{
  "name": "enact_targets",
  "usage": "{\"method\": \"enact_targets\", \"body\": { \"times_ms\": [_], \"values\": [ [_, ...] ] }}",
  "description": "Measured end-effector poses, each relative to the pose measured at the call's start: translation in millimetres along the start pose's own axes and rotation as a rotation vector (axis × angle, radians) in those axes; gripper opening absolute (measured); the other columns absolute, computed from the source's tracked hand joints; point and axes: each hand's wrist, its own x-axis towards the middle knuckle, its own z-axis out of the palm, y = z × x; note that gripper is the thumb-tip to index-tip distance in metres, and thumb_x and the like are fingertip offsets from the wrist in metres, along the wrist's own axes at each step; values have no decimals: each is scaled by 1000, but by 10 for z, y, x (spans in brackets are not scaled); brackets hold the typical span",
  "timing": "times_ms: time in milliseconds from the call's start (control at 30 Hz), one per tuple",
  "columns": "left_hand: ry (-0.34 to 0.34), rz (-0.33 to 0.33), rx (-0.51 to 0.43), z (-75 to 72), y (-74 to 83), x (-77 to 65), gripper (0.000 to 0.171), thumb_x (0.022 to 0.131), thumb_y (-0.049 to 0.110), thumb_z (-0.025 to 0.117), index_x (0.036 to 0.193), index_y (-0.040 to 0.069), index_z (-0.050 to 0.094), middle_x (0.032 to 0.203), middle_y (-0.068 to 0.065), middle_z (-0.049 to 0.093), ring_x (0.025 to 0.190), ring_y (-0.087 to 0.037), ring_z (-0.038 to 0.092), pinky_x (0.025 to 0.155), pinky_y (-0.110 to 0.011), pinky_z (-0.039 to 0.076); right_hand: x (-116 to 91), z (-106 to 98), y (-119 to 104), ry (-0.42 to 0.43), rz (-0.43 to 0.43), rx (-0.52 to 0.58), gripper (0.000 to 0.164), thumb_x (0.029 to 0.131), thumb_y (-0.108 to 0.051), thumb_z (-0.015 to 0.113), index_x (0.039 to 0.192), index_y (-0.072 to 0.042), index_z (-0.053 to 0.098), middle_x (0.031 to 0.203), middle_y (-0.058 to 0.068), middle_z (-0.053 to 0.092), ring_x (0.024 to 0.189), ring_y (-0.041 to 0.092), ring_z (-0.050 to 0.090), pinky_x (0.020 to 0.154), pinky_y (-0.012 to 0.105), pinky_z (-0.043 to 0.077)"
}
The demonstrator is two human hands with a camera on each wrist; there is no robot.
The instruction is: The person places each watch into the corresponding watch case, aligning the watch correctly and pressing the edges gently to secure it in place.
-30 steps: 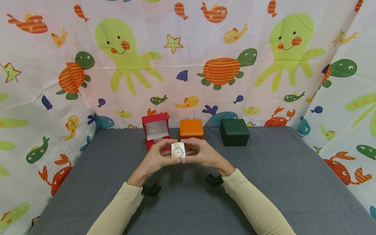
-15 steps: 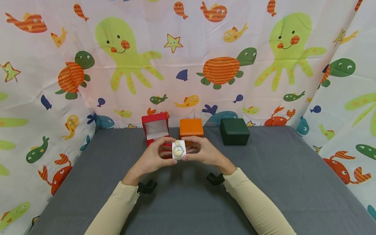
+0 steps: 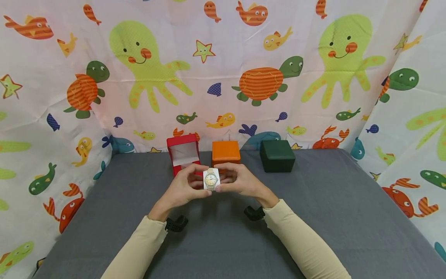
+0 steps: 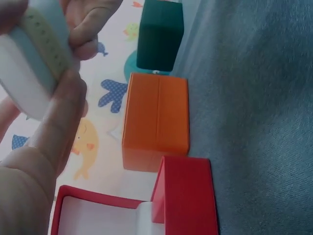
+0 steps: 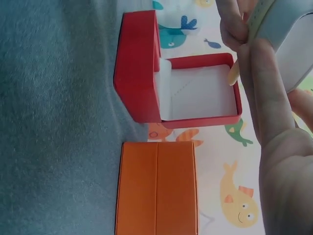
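In the head view, a wristwatch [image 3: 211, 179] with a pale dial and cream strap is wrapped round a white cushion [image 4: 17, 81]. Both hands hold it above the table, dial facing the head camera. My left hand [image 3: 179, 188] grips the left side between thumb and fingers, and my right hand [image 3: 244, 182] grips the right side. From the left wrist, the strap [image 4: 45, 41] with its row of holes shows on the cushion's underside, fingers pressed against it. Behind the left hand stands an open red box [image 3: 184, 153] with a white lining.
A closed orange box [image 3: 226, 151] stands behind the hands, right of the red box. Farther right is a closed dark green box [image 3: 277, 156]. All stand on the grey tablecloth [image 3: 216, 240], near a sea-animal curtain [image 3: 223, 46] at the back.
Both hands have kept hold of the watch and cushion, with only slight shifts. The left thumb has moved a little lower on the cushion, uncovering more of the strap. The boxes have not moved.
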Motion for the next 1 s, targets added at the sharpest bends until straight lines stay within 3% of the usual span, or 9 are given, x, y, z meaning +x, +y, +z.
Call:
{"method": "enact_targets", "body": {
  "times_ms": [233,367,500,633,833,1000],
  "values": [
    [20,-4,5,47,-38,0,59,74,1,80,124,1,49,117,-15,52,96,-36,59,85,-40,54,55,-13,235,0,-9,-15,61,81,4,72,136,7,45,120,24,56,98,40,61,84,34,53],
    [7,-11,12,55,-34,-4,61,74,4,81,125,2,47,117,-14,53,95,-34,60,83,-36,55,55,-16,279,2,-7,-40,61,83,-3,73,137,4,45,120,20,57,98,33,63,85,33,53],
    [-43,2,22,-5,2,-5,63,75,2,79,128,1,45,118,-14,52,94,-33,60,85,-41,54,48,-25,271,13,-6,-68,61,83,-13,75,136,-1,48,118,14,59,97,27,64,84,33,54],
    [-70,17,94,-87,-81,21,62,77,-1,76,132,3,47,122,-13,52,99,-33,59,89,-50,50,52,-38,257,18,-6,-72,60,83,-19,76,134,-2,50,116,14,60,95,25,64,84,34,54],
    [-46,29,167,-107,-219,46,57,75,6,81,126,8,55,118,-10,57,101,-28,61,90,-49,50,52,-55,248,0,21,-75,56,83,-13,76,132,-1,52,113,15,61,91,28,64,82,34,55],
    [-8,94,190,-65,-273,51,53,74,13,83,120,15,58,115,-2,60,97,-20,63,88,-43,52,67,-60,245,-7,34,-80,56,82,-5,74,132,2,51,116,18,60,94,33,63,82,33,55]
  ]
}}
